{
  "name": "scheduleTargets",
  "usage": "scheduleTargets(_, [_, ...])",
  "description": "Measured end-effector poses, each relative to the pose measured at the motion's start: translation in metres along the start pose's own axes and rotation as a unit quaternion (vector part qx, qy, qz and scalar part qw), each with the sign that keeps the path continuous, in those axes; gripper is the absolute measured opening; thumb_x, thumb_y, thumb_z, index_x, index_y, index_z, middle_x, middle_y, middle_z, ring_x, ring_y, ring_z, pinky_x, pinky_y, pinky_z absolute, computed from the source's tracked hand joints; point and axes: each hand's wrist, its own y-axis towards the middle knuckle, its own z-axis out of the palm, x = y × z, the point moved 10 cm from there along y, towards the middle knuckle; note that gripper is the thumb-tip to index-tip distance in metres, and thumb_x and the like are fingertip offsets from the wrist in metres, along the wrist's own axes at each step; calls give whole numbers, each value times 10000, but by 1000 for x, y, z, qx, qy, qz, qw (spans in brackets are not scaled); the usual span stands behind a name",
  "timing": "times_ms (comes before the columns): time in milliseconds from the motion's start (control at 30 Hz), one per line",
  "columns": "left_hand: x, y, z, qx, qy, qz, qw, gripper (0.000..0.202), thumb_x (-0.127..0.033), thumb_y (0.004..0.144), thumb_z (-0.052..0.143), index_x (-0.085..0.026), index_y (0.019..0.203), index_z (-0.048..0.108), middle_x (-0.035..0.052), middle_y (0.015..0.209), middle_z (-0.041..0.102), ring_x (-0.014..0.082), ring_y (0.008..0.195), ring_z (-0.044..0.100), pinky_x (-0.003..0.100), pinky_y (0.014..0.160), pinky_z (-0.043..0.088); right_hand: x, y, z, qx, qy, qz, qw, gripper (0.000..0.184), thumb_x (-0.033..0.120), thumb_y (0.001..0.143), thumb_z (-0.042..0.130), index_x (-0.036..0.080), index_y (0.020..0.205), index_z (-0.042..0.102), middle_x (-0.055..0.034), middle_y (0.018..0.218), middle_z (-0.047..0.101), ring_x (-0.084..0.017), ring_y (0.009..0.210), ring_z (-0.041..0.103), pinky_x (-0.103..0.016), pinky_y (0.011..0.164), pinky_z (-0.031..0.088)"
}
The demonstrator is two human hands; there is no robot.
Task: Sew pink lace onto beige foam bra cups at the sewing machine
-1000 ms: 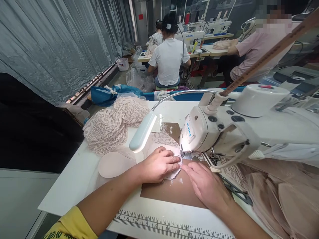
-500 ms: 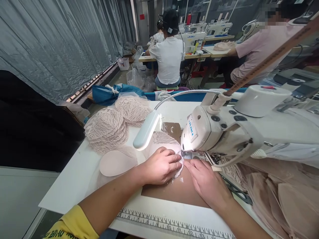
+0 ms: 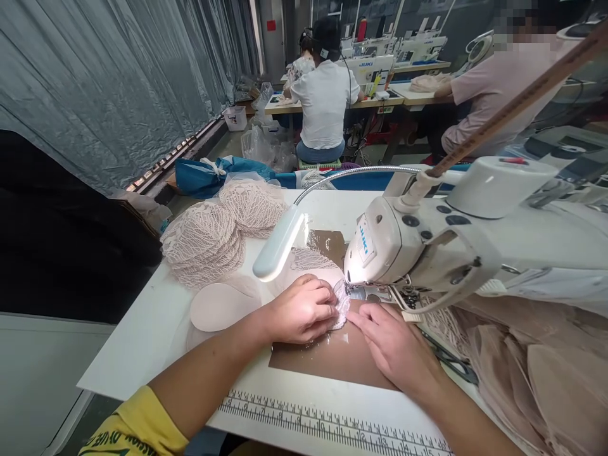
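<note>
A pale pink lace cup (image 3: 341,303) lies at the needle end of the white sewing machine (image 3: 375,244). My left hand (image 3: 304,310) is closed on its left side, fingers bent and pressed together over the fabric. Part of the cup extends behind that hand, with leaf-patterned lace (image 3: 311,258) at its far edge. My right hand (image 3: 392,339) rests on the brown plate (image 3: 327,364), fingers stretched out; its index fingertip touches or nearly touches the cup's right edge. The needle and presser foot are mostly hidden under the machine head.
Stacked lace pieces (image 3: 204,244) and a smooth beige cup (image 3: 223,307) lie to the left. A lamp (image 3: 278,244) arches over the work. Scissors (image 3: 451,358) and sheer beige fabric (image 3: 522,373) lie right. A ruler strip (image 3: 332,424) runs along the front edge. Co-workers sit beyond.
My left hand has drawn back slightly from the cup's edge and its fingers are more bent, so more lace shows. The cup's lace has turned a little; my right hand stays nearly in place.
</note>
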Motion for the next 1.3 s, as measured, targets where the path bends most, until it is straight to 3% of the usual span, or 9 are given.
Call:
scheduleTargets(267, [-3, 0, 4, 22, 1, 12, 1000, 224, -278, 938, 473, -168, 969, 665, 83, 984, 649, 206, 1028, 538, 376, 948, 380, -3, -4, -1, -31, 53, 4, 998, 380, 74, 870, 379, 192, 1131, 630, -67, 938, 654, -148, 685, 557, -265, 620, 414])
scheduleTargets(467, [-3, 6, 9, 30, 17, 2, 999, 277, -284, 982, 408, -160, 1101, 626, 74, 1173, 652, 209, 1076, 530, 368, 956, 370, 9, 2, 0, -4, 18, -26, 999, 365, 45, 842, 384, 168, 1046, 659, -43, 775, 604, -148, 627, 517, -265, 569, 369])
scheduleTargets(667, [2, 8, 16, 44, 47, -28, 998, 312, -262, 961, 429, -145, 1209, 576, 97, 1225, 630, 232, 1094, 523, 375, 926, 385, 12, 3, -4, -10, -6, -25, 1000, 375, 22, 803, 390, 158, 1003, 677, -34, 728, 594, -152, 615, 499, -270, 574, 352])
scheduleTargets(900, [8, 12, 14, 20, 51, -58, 997, 328, -284, 960, 412, -132, 1193, 585, 114, 1254, 605, 248, 1091, 521, 382, 913, 398, 5, 4, -2, -27, -66, 4, 997, 387, 37, 810, 422, 164, 1065, 685, -50, 819, 665, -161, 653, 539, -282, 547, 376])
scheduleTargets(1033, [9, 10, 7, 45, 33, -46, 997, 379, -342, 885, 507, -143, 1201, 575, 133, 1289, 569, 279, 1137, 502, 424, 961, 387, -2, 4, 0, -34, -110, 31, 993, 407, 41, 806, 437, 187, 1088, 691, -63, 919, 708, -191, 751, 603, -285, 539, 400])
scheduleTargets(1133, [7, 4, 3, 72, -3, -18, 997, 394, -322, 779, 611, -162, 1139, 596, 127, 1307, 547, 287, 1171, 489, 431, 999, 377, -10, 2, -1, -57, -107, 57, 991, 391, 79, 859, 423, 198, 1125, 683, -72, 966, 723, -202, 800, 640, -286, 589, 442])
scheduleTargets(1233, [7, 1, 0, 53, -38, -13, 998, 168, -218, 844, 538, -174, 983, 622, 103, 1202, 614, 244, 1152, 521, 396, 1004, 388, -18, 0, -1, -66, -96, 90, 989, 350, 162, 911, 418, 206, 1142, 677, -93, 960, 728, -212, 820, 660, -299, 645, 478])
scheduleTargets(1300, [11, 2, -1, 23, -55, -35, 998, 153, -176, 898, 465, -168, 943, 610, 101, 1085, 657, 219, 1093, 561, 374, 976, 413, -19, 1, 1, -62, -80, 97, 990, 327, 204, 921, 428, 202, 1141, 670, -96, 975, 727, -223, 855, 665, -307, 674, 493])
